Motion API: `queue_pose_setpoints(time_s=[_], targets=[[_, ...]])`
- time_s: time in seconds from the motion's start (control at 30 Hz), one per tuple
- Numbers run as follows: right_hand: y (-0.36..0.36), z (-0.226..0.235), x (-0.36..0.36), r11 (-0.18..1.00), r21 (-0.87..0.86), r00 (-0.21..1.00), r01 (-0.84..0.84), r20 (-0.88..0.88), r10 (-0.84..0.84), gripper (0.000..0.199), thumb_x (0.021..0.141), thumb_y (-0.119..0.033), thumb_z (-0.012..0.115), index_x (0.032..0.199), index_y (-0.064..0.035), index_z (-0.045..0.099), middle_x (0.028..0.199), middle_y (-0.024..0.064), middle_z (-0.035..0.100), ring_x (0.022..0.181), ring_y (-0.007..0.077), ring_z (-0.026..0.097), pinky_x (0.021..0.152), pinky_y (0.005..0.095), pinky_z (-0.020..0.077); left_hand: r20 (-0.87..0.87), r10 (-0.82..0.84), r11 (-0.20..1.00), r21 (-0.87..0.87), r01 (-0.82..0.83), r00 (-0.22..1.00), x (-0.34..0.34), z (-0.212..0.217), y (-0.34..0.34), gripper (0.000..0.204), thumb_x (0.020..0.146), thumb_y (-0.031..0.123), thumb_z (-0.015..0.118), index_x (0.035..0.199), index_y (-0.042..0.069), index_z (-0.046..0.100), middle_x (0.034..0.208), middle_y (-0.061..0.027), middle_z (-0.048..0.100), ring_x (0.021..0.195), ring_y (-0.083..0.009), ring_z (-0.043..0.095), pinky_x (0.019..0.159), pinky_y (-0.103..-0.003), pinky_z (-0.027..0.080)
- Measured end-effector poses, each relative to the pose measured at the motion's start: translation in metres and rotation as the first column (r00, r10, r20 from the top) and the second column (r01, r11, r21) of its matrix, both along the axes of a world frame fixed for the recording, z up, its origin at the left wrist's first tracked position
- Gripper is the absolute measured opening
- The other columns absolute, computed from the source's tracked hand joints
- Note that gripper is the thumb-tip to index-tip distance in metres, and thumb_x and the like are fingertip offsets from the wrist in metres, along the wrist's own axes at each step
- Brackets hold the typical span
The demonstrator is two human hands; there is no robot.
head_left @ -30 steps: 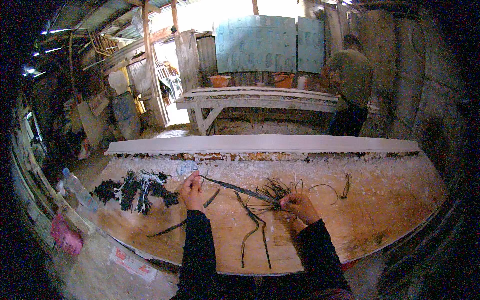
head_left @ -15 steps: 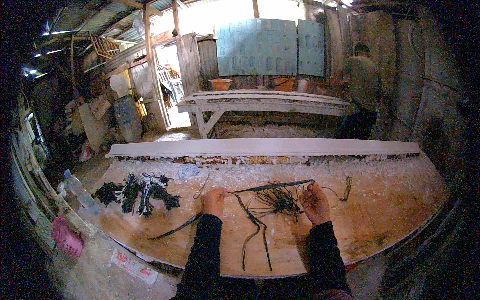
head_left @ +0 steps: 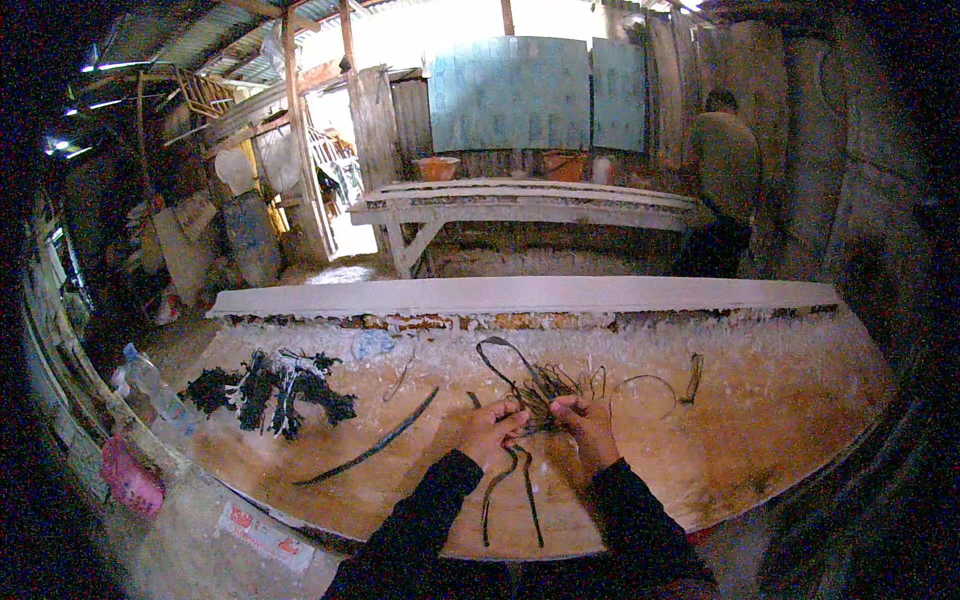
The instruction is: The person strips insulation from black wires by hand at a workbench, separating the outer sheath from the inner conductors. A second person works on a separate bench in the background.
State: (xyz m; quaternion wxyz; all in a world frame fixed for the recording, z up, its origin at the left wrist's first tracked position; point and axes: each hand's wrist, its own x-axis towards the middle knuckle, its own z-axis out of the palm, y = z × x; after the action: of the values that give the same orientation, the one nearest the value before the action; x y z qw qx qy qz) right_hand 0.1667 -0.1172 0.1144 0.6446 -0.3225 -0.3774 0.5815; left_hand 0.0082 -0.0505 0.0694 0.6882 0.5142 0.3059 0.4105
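Note:
My left hand (head_left: pixel 492 432) and my right hand (head_left: pixel 590 430) are close together over the middle of the wooden tabletop, fingers pinched. Between them they hold a dark narrow strip (head_left: pixel 497 342), bent into a loop that rises on the far side of the fingers. Behind the hands lies a tangled bunch of thin dark strands (head_left: pixel 572 382), partly hidden by them. A curved dark strip (head_left: pixel 378 448) rests left of my left hand. Nearer to me, two bent dark strips (head_left: pixel 528 500) lie on the wood.
Several black-and-white fibrous bundles (head_left: pixel 268 392) lie at the left, beside a clear plastic bottle (head_left: pixel 150 378). A long white moulding (head_left: pixel 520 295) spans the table's far edge. Thin wire (head_left: pixel 692 380) lies right. Beyond are a white-topped bench (head_left: pixel 540 210) and another person (head_left: pixel 725 165).
My hands have come together from either end of the stretched strip. The strip, straight before, now bends into a loop. The curved strip at left is now fully in view.

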Motion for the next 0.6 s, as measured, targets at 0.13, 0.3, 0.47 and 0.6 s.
queue_pose_setpoints(time_s=[0.13,0.3,0.47,0.6], targets=[[0.0,-0.002,-0.012,0.997,-0.079,0.998,-0.002,0.068,0.007,0.006,0.076,-0.006,0.057,0.079,-0.0011,0.055,0.079,0.0089,0.058,0.072,0.0194,0.056,0.066,0.031,0.0483,0.048,-0.043,0.997,-0.056,0.046,0.998,0.004,-0.006,0.001,0.013,0.079,0.015,0.056,0.088,0.005,0.056,0.079,-0.004,0.059,0.068,-0.0148,0.055,0.056,-0.026,0.044],[0.0,-0.005,-0.015,0.984,-0.17,0.996,-0.054,0.056,0.065,0.005,0.075,-0.004,0.059,0.074,-0.0034,0.054,0.072,0.0035,0.055,0.066,0.0138,0.053,0.061,0.0254,0.0449,0.123,-0.042,0.997,-0.057,0.049,0.992,0.006,-0.008,0.0,0.011,0.08,0.015,0.058,0.078,0.005,0.053,0.073,-0.0012,0.056,0.063,-0.0082,0.052,0.053,-0.021,0.044],[0.002,-0.01,-0.009,0.999,-0.034,0.934,0.023,0.358,-0.01,0.007,0.074,-0.003,0.059,0.074,-0.0044,0.053,0.071,0.0027,0.055,0.065,0.0118,0.052,0.059,0.0236,0.0438,-0.152,0.091,0.985,0.156,-0.067,0.984,0.006,0.0,-0.002,0.008,0.079,0.011,0.056,0.084,0.006,0.053,0.074,-0.0013,0.056,0.065,-0.0122,0.052,0.056,-0.024,0.044],[0.012,-0.025,-0.008,0.99,0.021,0.96,0.14,0.243,-0.141,0.011,0.072,-0.005,0.063,0.073,-0.0051,0.052,0.07,0.0026,0.055,0.064,0.0116,0.051,0.058,0.0234,0.0426,-0.088,0.637,0.677,0.541,-0.5,0.766,0.013,0.027,-0.026,0.039,0.072,0.026,0.066,0.094,0.004,0.043,0.081,-0.0041,0.051,0.063,-0.0109,0.051,0.054,-0.023,0.044]])
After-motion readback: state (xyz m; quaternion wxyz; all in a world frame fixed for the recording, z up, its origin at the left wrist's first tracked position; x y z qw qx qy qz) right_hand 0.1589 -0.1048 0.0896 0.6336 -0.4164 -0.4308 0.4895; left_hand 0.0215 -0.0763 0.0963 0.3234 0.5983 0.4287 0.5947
